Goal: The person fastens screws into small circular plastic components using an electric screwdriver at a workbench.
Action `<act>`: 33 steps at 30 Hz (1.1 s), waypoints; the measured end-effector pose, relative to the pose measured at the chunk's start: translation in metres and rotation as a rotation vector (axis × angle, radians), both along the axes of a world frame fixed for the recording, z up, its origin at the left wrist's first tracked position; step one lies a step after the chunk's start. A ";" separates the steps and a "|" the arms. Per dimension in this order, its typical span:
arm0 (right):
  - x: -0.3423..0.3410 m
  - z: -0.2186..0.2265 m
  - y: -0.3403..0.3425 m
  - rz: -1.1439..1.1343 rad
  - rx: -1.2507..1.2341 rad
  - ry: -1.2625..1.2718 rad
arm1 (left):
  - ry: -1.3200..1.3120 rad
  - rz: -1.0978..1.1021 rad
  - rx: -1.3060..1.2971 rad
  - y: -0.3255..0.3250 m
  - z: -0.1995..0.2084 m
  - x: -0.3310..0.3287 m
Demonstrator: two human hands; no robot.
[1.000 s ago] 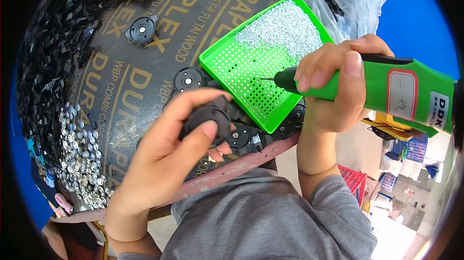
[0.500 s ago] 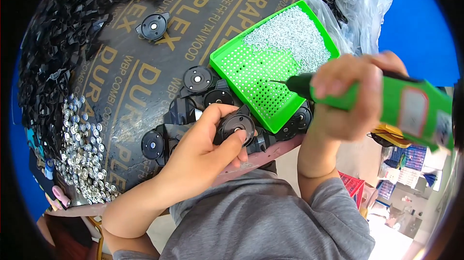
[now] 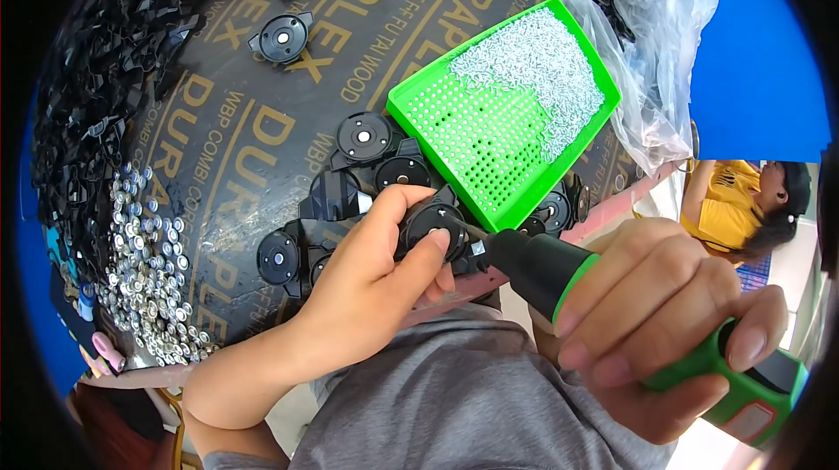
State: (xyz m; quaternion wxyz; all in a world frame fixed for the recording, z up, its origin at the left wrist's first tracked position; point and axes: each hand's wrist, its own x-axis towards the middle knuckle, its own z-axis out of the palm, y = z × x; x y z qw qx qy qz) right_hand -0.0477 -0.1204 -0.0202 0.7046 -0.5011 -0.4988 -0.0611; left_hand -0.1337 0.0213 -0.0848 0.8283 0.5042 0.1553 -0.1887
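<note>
My left hand [image 3: 376, 269] grips a round black plastic part [image 3: 430, 224], its thumb pressed on the face and its fingers around the edge. In my right hand [image 3: 664, 304] is a green and black electric screwdriver [image 3: 546, 269], fingers wrapped round the body. The bit's tip meets the held part near its upper right rim; whether a screw sits there is too small to tell. Just beyond lies a green perforated tray [image 3: 472, 169] with a heap of small silvery screws [image 3: 533, 68] in its far half. Similar black parts [image 3: 364, 136] lie between my left hand and the tray.
A single black part [image 3: 284, 38] lies farther off on the dark printed board [image 3: 262, 112]. Piled black pieces [image 3: 105, 77] cover the far left, with small round metal pieces [image 3: 149, 269] nearer. Clear plastic bagging [image 3: 655, 51] is beyond the tray. A person in yellow [image 3: 730, 208] is at right.
My right hand has brought the screwdriver down from over the tray to the part in my left hand. The left hand keeps its grip. A person in yellow has come into view.
</note>
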 end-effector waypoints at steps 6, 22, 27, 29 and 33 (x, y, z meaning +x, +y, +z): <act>0.003 -0.004 0.003 0.018 -0.038 -0.048 | -0.006 0.014 0.003 -0.003 -0.001 -0.001; -0.004 0.005 0.001 -0.062 0.103 0.025 | 0.004 0.037 -0.122 0.000 0.008 0.004; 0.000 0.004 0.004 0.020 0.124 0.020 | -0.048 0.040 -0.031 0.000 0.005 0.002; -0.001 0.007 0.002 0.006 0.136 0.032 | -0.082 0.047 0.002 -0.002 0.007 0.002; 0.002 0.030 -0.022 0.048 -0.156 0.092 | -0.087 0.137 0.200 -0.001 0.009 0.003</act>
